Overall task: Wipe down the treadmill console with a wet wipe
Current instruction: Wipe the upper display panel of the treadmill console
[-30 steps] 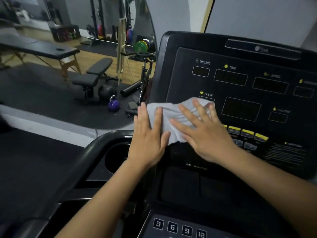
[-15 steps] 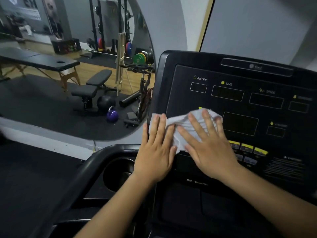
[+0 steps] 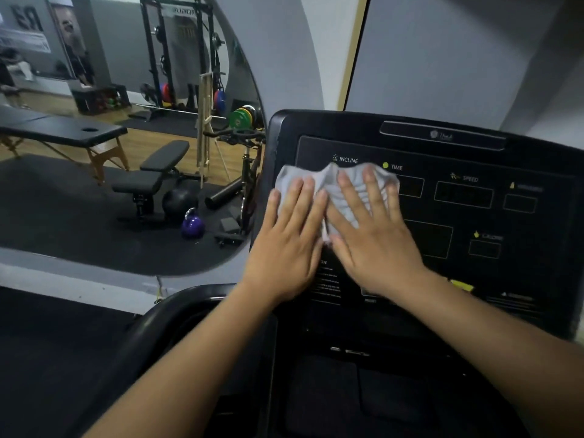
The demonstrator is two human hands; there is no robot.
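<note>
At console (image 3: 474, 216) left edge, left hand (image 3: 286, 248), right hand (image 3: 376, 245), flat-fingered, pressing wipe (image 3: 331, 181).

We press both hands flat, side by side, on a pale wipe (image 3: 286, 183) at the upper left of the console (image 3: 474, 216): left hand (image 3: 290, 245) near the edge, right hand (image 3: 376, 245) beside it, fingers straight. The wipe bunches just under the INCLINE label (image 3: 347, 159). Left of the console we see a bench (image 3: 158, 172), a purple kettlebell (image 3: 192, 226) and a massage table (image 3: 63, 131).

Bare left hand (image 3: 284, 245) and right hand (image 3: 376, 248), forearms (image 3: 189, 358) bare to the frame edge.
</note>
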